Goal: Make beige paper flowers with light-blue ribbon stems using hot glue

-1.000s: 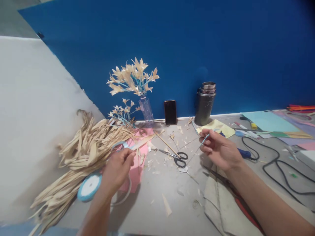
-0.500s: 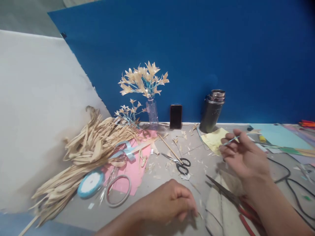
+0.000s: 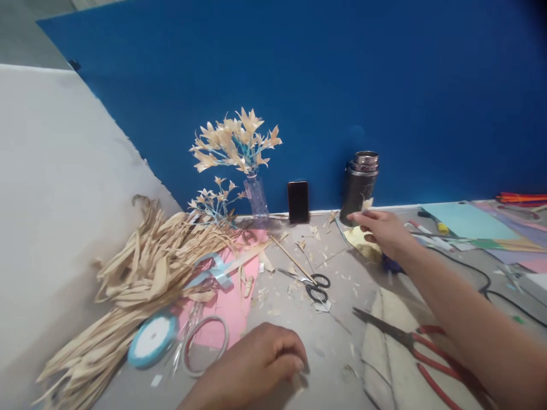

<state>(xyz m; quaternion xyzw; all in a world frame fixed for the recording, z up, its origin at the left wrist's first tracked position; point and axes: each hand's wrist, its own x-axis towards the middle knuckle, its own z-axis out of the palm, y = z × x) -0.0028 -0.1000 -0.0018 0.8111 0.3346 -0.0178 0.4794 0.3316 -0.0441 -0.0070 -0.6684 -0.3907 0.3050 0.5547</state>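
Observation:
My right hand (image 3: 380, 230) reaches toward the back of the table, just in front of the dark flask (image 3: 359, 185). Its fingers pinch a small pale husk flower (image 3: 367, 204) whose petals show above the fingertips; its stem is mostly hidden. Low in the middle, my left hand (image 3: 260, 364) is loosely curled near the tabletop, and I see nothing in it. Black-handled scissors (image 3: 314, 282) lie beyond it. Under my right forearm, large red-handled scissors (image 3: 412, 341) rest on a pale cloth (image 3: 393, 313). A yellow paper (image 3: 363, 245) lies below my right hand.
Husk flowers (image 3: 239, 139) stand in a clear bottle (image 3: 257, 199), beside a phone (image 3: 298, 202). To the left are dry husks (image 3: 171, 256), a blue ribbon roll (image 3: 152, 340), a tape ring (image 3: 207, 341) and pink paper (image 3: 231, 307). A black cable (image 3: 487, 279) runs at right.
My right hand has moved away from me and toward the flask with the flower, its palm turning down. My left hand has drawn back to the left. The view has shifted slightly right.

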